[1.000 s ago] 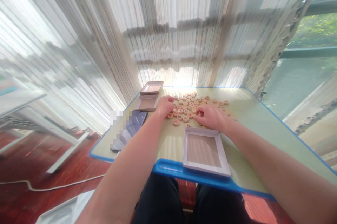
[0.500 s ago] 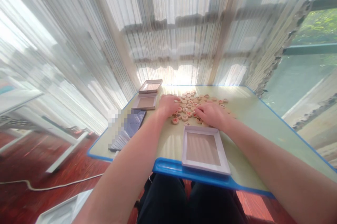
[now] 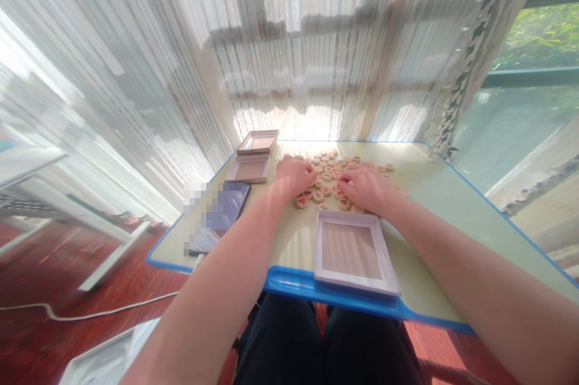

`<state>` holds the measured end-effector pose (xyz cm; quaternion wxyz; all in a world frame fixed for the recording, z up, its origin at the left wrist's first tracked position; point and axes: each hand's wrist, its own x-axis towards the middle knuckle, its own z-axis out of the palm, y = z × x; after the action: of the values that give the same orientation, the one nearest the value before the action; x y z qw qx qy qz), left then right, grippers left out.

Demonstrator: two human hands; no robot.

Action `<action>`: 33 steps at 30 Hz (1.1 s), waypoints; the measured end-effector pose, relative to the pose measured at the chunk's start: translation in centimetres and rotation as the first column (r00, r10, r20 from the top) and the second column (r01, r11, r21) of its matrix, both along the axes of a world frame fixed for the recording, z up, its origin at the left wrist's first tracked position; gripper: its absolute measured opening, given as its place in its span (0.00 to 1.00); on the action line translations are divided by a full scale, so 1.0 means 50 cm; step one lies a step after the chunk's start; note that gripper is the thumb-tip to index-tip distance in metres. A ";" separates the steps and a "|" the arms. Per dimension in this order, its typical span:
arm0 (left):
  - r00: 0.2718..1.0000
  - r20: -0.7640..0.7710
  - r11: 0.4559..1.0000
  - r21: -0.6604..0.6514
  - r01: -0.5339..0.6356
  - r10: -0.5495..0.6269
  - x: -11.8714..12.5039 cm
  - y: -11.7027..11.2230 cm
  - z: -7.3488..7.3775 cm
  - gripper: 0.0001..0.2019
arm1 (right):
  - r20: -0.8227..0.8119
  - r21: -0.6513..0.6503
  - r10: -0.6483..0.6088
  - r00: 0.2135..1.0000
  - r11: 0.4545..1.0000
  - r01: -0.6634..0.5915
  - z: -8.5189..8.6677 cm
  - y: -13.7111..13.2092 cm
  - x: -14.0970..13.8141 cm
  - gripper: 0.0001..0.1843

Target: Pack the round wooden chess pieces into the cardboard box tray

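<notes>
Several round wooden chess pieces (image 3: 324, 180) with red and dark characters lie scattered on the far middle of a pale green table (image 3: 434, 192) with a blue edge. My left hand (image 3: 294, 175) rests palm down on the left side of the pile, fingers curled over pieces. My right hand (image 3: 368, 187) lies on the right side, its fingertips pinched at a piece near the middle. An empty shallow grey box tray (image 3: 353, 252) sits near the table's front edge, just below my right hand.
Two more grey box trays (image 3: 252, 159) lie at the far left of the table. A dark phone-like slab (image 3: 221, 216) sits at the left edge. Sheer curtains hang close behind the table. A white cable (image 3: 90, 312) runs across the red floor.
Both hands have slid closer together over the pile, the left moving right and the right moving left. The view has tilted slightly.
</notes>
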<state>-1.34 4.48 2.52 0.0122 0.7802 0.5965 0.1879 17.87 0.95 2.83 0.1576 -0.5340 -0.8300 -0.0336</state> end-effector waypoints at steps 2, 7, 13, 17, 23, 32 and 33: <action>1.000 -0.004 1.000 -0.004 0.015 -0.015 0.001 -0.004 0.003 0.13 | -0.015 -0.007 0.021 1.000 1.000 -0.021 0.001 -0.003 -0.001 0.13; 1.000 -0.006 0.999 -0.021 0.023 -0.024 0.005 -0.012 0.010 0.14 | -0.069 -0.024 0.014 0.998 1.000 -0.015 -0.004 -0.003 -0.004 0.11; 0.999 -0.051 0.997 -0.073 -0.001 -0.003 0.009 -0.013 0.011 0.17 | -0.085 -0.045 -0.004 0.996 0.999 0.000 -0.011 0.007 -0.004 0.15; 1.000 0.030 0.998 -0.061 0.004 -0.002 0.008 -0.006 0.005 0.13 | -0.089 -0.055 -0.014 0.996 0.998 0.009 -0.010 0.007 -0.006 0.14; 0.983 0.182 0.995 -0.097 0.034 -0.016 0.001 -0.003 0.001 0.11 | -0.182 -0.108 -0.079 0.980 0.992 0.060 -0.001 -0.003 -0.010 0.09; 0.988 0.121 0.992 -0.069 0.108 -0.099 0.003 0.004 -0.007 0.14 | -0.196 -0.076 -0.034 0.980 0.997 0.020 0.004 -0.009 -0.014 0.07; 0.988 0.126 0.994 -0.058 0.098 -0.090 0.003 0.004 -0.008 0.15 | -0.194 -0.072 -0.031 0.981 0.997 0.017 0.004 -0.008 -0.013 0.07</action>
<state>-1.20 4.68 2.13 0.0828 0.7935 0.5631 0.2156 17.21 0.53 3.01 0.2189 -0.5499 -0.8047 0.0458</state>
